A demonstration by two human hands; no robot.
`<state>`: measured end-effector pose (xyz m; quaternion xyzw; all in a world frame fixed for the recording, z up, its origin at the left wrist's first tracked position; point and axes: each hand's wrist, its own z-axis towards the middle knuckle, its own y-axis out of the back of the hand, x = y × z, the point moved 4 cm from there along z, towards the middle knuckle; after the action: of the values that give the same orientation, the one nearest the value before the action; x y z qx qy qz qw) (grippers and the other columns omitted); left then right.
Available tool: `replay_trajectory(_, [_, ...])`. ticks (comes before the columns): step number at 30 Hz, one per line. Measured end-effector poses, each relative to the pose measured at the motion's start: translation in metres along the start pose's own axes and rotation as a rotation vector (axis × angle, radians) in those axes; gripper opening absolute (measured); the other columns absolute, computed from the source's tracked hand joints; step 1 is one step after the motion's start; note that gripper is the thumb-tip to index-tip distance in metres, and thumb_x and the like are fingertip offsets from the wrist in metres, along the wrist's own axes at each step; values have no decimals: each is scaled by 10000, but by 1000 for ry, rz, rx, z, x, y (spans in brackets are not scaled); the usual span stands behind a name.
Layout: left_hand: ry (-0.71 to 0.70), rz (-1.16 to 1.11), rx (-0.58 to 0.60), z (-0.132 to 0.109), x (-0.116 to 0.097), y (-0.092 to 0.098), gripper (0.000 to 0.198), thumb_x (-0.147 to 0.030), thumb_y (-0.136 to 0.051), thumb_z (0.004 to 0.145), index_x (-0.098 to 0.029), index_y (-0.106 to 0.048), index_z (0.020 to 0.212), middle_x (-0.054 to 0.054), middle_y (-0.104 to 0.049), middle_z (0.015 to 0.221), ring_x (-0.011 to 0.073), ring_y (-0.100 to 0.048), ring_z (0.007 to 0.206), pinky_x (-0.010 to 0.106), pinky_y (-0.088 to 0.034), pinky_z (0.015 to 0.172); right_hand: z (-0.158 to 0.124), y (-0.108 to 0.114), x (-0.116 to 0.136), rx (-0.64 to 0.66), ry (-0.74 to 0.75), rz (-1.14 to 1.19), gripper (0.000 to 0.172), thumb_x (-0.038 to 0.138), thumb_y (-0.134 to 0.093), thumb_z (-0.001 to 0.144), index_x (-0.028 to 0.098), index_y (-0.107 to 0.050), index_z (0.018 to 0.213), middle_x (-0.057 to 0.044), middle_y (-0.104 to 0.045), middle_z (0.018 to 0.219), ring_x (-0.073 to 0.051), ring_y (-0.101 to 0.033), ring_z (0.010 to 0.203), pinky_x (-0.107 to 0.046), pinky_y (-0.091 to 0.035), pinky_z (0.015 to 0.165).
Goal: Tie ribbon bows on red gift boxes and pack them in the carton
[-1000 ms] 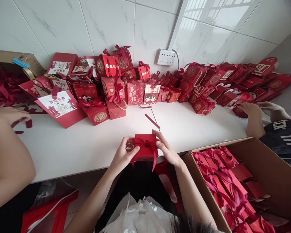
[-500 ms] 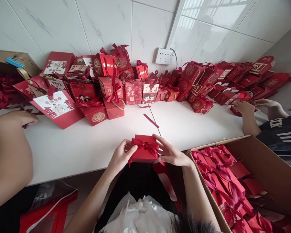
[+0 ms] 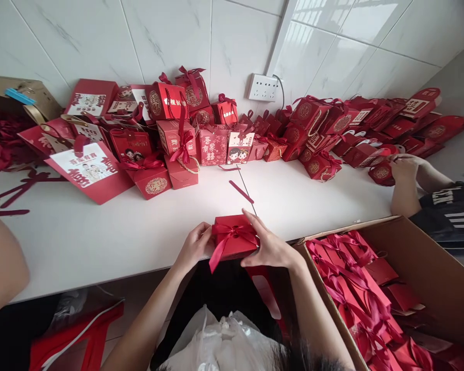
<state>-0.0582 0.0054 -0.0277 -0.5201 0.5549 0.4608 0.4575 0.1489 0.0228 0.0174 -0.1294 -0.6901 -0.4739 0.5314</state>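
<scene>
A red gift box (image 3: 241, 251) tied with a dark red ribbon bow (image 3: 232, 232) is held at the table's near edge, tilted a little. One ribbon tail hangs down over its front. My right hand (image 3: 272, 245) spans the box's right side, with fingers along the back corner and the thumb low at the front. At the left edge, my left hand (image 3: 195, 247) has its bent fingers and thumb against the box; its fingertips are partly hidden there.
A cardboard carton (image 3: 429, 247) of ribboned red boxes stands at my right. Decorated gift boxes (image 3: 212, 147) line the wall. A loose ribbon strip (image 3: 241, 191) lies on the white table (image 3: 131, 242). A co-worker's hands (image 3: 410, 167) handle a box at right; another person's arm (image 3: 2, 257) is at left.
The box has shifted slightly right and turned, and its ribbon tail now hangs lower. My right hand wraps farther around it. The left co-worker's arm has drawn back toward the frame edge.
</scene>
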Motion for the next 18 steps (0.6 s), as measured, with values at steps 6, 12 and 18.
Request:
replay_trajectory(6, [2,-25,-13,14,8,-6,312,-473,-497,790,-187,-492,666,-28,-502,622,132,-523,581,270,-454,614,-21,14,-20,-432,-71,423,785,441,-754,678,272,-397,1356,-83,-475,1357,-283,-469,1230,-473,-362,1058])
replay_trajectory(12, [-77,206,258,20,-9,-71,272,-439,-456,843,-200,-511,724,-26,-525,673,144,-538,671,269,-439,669,-99,39,-29,-883,-257,1199,453,587,-634,724,256,-618,1034,-35,-675,1089,-271,-578,1114,-448,-527,901])
replay_trajectory(18, [-501,474,564,7,-17,-172,209,-308,-393,882,-184,-558,916,57,-624,953,203,-586,940,359,-479,850,-180,51,-18,-1144,-347,1233,551,616,-573,740,231,-539,1134,-75,-635,1136,-251,-577,1111,-361,-582,793])
